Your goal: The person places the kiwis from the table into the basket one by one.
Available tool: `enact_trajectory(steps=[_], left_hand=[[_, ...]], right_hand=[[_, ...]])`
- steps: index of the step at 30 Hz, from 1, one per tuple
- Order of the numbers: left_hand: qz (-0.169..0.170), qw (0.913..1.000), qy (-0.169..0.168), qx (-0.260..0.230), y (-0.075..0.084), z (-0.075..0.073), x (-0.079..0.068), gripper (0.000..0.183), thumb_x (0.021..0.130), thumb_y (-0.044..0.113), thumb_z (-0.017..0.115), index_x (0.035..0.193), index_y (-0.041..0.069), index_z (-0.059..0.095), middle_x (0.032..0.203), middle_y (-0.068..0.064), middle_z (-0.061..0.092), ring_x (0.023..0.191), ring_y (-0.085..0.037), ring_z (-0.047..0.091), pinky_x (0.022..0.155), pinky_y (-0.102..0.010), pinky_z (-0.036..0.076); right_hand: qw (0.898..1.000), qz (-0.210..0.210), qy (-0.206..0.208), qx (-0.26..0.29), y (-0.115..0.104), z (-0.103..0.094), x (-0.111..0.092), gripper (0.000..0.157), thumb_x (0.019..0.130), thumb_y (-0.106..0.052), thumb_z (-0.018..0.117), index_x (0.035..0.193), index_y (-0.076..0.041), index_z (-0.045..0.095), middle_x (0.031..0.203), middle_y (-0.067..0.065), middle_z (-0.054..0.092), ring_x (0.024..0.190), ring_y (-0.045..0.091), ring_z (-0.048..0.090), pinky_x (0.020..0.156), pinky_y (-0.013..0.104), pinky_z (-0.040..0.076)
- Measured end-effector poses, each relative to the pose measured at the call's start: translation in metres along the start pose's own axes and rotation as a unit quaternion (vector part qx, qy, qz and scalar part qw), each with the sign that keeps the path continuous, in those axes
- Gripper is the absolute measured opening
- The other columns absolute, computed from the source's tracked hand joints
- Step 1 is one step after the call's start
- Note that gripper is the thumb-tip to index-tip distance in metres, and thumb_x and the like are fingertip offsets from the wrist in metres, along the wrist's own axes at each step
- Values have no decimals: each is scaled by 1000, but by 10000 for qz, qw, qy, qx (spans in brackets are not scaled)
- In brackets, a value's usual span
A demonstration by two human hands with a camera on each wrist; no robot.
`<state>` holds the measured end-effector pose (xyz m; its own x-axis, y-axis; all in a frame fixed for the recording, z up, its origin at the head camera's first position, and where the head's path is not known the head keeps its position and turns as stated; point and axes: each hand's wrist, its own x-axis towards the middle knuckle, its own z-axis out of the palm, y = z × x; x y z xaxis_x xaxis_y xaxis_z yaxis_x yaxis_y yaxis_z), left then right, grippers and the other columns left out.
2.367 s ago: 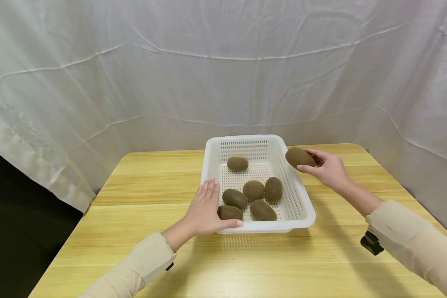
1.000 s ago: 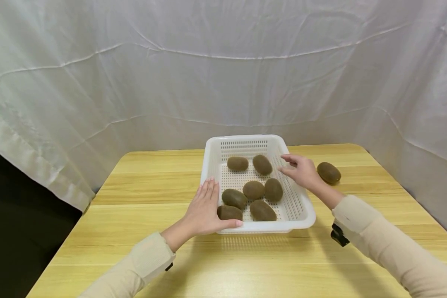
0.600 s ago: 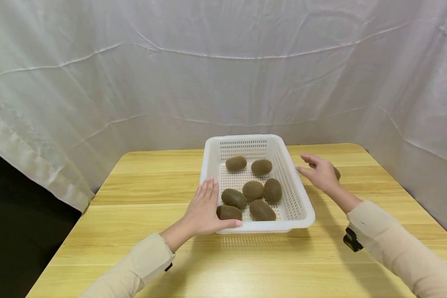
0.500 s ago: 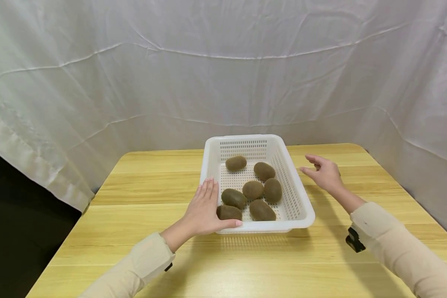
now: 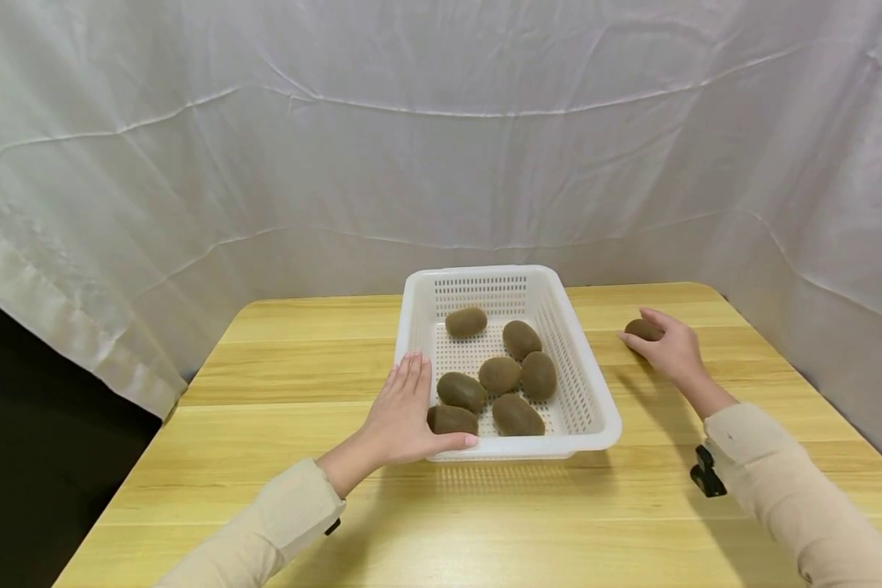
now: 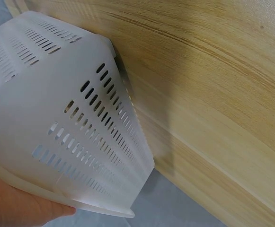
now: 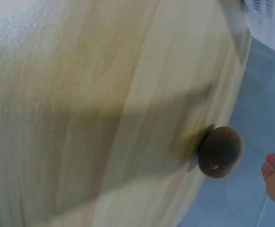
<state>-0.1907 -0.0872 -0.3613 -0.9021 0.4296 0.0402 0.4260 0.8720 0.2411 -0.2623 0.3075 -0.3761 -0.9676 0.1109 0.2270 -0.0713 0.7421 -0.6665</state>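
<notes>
A white perforated plastic basket [image 5: 595,439] holds several brown kiwis [image 5: 518,416]. My left hand [image 5: 403,416] rests on its near left corner, fingers straight along the left rim, thumb over the front edge. In the left wrist view, part of that hand [image 6: 19,205] shows at the rim above the basket's slotted wall [image 6: 23,109]. To the right of the basket, one kiwi [image 5: 643,329] lies on the table. My right hand [image 5: 674,349] hovers at it, thumb and fingers spread. The right wrist view has a gap between this kiwi [image 7: 220,153] and the fingers [image 7: 271,163].
The wooden table [image 5: 279,359] has its far edge just behind the basket. A white cloth curtain [image 5: 441,163] hangs behind and on both sides. A dark area [image 5: 37,441] lies beyond the table's left edge.
My right hand let a kiwi go into the basket, where it rolled nearer and settled against another. The hand then moved right to the kiwi on the table. My left hand stayed put.
</notes>
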Motion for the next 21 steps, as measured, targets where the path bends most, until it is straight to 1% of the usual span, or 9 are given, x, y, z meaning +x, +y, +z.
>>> enact_trajectory(steps=[5, 9, 15, 21], left_hand=[[-1, 10000, -13, 16, 0, 0, 0, 119, 71, 77, 52, 146, -7, 13, 154, -23, 8, 145, -32, 4, 119, -42, 5], [-17, 10000, -47, -11, 0, 0, 0, 119, 71, 78, 52, 146, -7, 12, 154, -22, 6, 145, -31, 2, 119, -42, 4], [33, 10000, -52, -44, 0, 0, 0, 120, 71, 78, 51, 146, -7, 13, 154, -22, 6, 145, -32, 2, 119, -42, 4], [8, 10000, -70, -41, 1, 0, -1, 120, 71, 78, 51, 146, -6, 12, 154, -23, 6, 145, -31, 2, 119, -42, 4]], right_hand=[[9999, 100, 77, -17, 9, 1, 1, 70, 88, -31, 63, 139, 8, 35, 140, 32, 35, 129, 50, 31, 103, 60, 30], [9995, 280, 139, 24, 19, 4, 2, 70, 90, -30, 61, 140, 8, 31, 142, 33, 32, 129, 51, 29, 103, 61, 30], [9978, 579, 325, -18, 34, 9, 6, 68, 90, -27, 60, 139, 9, 32, 141, 32, 33, 129, 50, 30, 103, 60, 31], [9969, 739, 282, 12, 41, 10, 10, 68, 90, -26, 60, 139, 10, 30, 141, 34, 33, 128, 50, 32, 102, 59, 33]])
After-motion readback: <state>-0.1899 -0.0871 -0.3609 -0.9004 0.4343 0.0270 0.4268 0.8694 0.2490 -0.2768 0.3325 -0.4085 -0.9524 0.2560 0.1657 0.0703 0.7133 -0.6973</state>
